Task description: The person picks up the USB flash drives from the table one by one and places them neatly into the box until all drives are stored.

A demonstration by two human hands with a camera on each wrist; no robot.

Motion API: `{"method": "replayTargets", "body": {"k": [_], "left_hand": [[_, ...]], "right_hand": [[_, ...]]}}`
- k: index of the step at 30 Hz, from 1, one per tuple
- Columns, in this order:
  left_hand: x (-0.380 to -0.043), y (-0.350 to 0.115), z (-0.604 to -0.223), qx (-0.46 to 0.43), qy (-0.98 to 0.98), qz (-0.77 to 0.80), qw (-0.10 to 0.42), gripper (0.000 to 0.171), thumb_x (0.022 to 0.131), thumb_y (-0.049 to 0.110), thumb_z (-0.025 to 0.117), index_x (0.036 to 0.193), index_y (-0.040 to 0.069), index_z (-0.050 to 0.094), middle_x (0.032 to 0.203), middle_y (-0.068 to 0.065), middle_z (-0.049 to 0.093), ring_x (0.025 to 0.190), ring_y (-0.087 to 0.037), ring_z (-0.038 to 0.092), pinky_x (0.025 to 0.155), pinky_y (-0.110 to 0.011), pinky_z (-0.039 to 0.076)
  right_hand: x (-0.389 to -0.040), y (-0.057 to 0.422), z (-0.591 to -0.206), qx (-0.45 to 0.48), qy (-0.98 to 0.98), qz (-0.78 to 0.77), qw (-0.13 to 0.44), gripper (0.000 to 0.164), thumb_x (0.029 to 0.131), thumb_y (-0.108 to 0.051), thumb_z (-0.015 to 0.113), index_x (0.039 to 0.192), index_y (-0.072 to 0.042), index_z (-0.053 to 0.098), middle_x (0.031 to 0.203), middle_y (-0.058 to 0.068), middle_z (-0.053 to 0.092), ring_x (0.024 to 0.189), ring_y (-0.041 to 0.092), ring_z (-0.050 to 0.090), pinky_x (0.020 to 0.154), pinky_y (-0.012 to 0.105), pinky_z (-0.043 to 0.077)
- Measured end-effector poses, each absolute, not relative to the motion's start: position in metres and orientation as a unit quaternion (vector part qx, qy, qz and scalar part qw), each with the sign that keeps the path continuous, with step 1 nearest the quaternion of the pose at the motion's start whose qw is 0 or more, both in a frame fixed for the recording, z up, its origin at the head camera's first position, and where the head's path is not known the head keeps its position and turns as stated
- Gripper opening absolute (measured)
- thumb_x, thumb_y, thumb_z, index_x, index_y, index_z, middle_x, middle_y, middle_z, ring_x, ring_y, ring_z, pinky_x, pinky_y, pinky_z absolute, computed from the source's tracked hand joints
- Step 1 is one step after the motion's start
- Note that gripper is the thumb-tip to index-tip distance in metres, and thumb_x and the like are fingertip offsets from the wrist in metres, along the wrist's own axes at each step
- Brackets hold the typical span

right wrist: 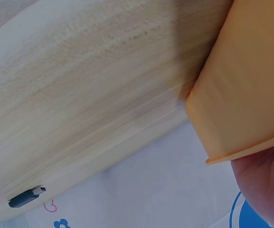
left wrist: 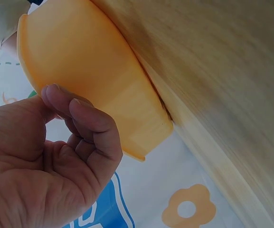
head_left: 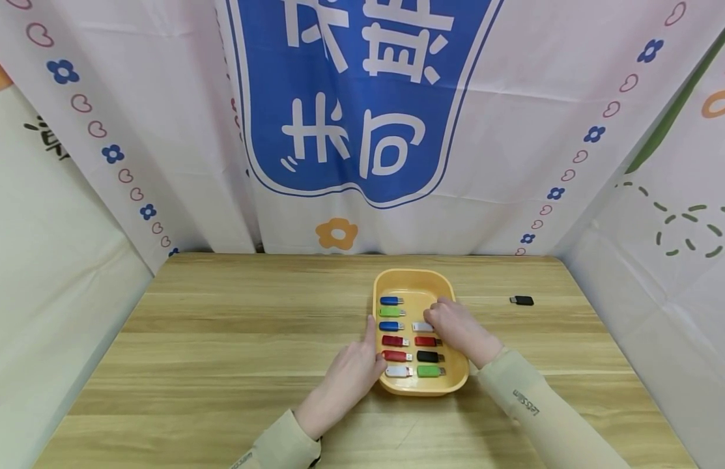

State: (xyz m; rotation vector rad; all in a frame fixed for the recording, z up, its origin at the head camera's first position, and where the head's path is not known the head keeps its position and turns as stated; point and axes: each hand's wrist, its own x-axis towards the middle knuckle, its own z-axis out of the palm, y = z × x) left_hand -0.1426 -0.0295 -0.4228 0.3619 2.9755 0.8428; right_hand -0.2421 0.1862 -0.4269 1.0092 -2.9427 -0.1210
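Note:
A yellow plastic tray (head_left: 423,389) holds USB flash drives in two columns. My left hand (head_left: 352,368) grips the tray's left rim, its index finger stretched along the edge; in the left wrist view the other fingers curl close at the rim. Over the tray's right side, my right hand (head_left: 458,331) reaches in and its fingertips pinch a white USB flash drive (head_left: 419,326), whose right end they cover. Below that drive in the same column lie a red one (head_left: 426,341), a black one (head_left: 430,356) and a green one (head_left: 430,371).
The left column holds several drives, from a blue one (head_left: 391,300) at the top to a white one (head_left: 398,371) at the bottom. A separate black USB flash drive (head_left: 522,300) lies on the wooden table (head_left: 233,339), right of the tray. A printed curtain (head_left: 514,130) hangs behind.

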Motion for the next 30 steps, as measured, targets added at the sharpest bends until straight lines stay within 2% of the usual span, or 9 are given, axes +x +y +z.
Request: {"method": "replayTargets", "body": {"k": [10, 21, 30], "left_hand": [[-0.1416, -0.0312, -0.4251, 0.151, 0.953, 0.257, -0.046, 0.076, 0.086, 0.009, 0.068, 0.148, -0.015, 0.031, 0.055, 0.001, 0.046, 0.042, -0.006, 0.036, 0.037, -0.019, 0.030], [-0.1413, -0.0308, -0.4243, 0.147, 0.953, 0.262, -0.039, 0.076, 0.087, 0.009, 0.068, 0.149, -0.014, 0.030, 0.055, 0.003, 0.044, 0.042, -0.006, 0.036, 0.037, -0.019, 0.031], [-0.1421, -0.0299, -0.4226, 0.129, 0.956, 0.264, -0.007, 0.076, 0.090, 0.011, 0.068, 0.151, -0.012, 0.028, 0.056, 0.003, 0.044, 0.041, -0.006, 0.039, 0.037, -0.018, 0.032]], "right_hand": [[-0.2422, 0.1856, -0.4257, 0.322, -0.946, -0.029, 0.009, 0.011, 0.089, 0.000, 0.068, 0.084, -0.009, 0.072, 0.076, 0.004, 0.068, 0.072, 0.015, 0.054, 0.065, 0.027, 0.052], [-0.2415, 0.1856, -0.4248, 0.318, -0.948, -0.023, 0.005, 0.011, 0.089, 0.000, 0.067, 0.085, -0.008, 0.073, 0.078, 0.004, 0.068, 0.073, 0.016, 0.053, 0.067, 0.029, 0.052], [-0.2409, 0.1861, -0.4261, 0.321, -0.947, -0.010, 0.016, 0.012, 0.083, 0.004, 0.071, 0.086, -0.007, 0.073, 0.081, 0.005, 0.067, 0.076, 0.019, 0.054, 0.069, 0.032, 0.054]]}}
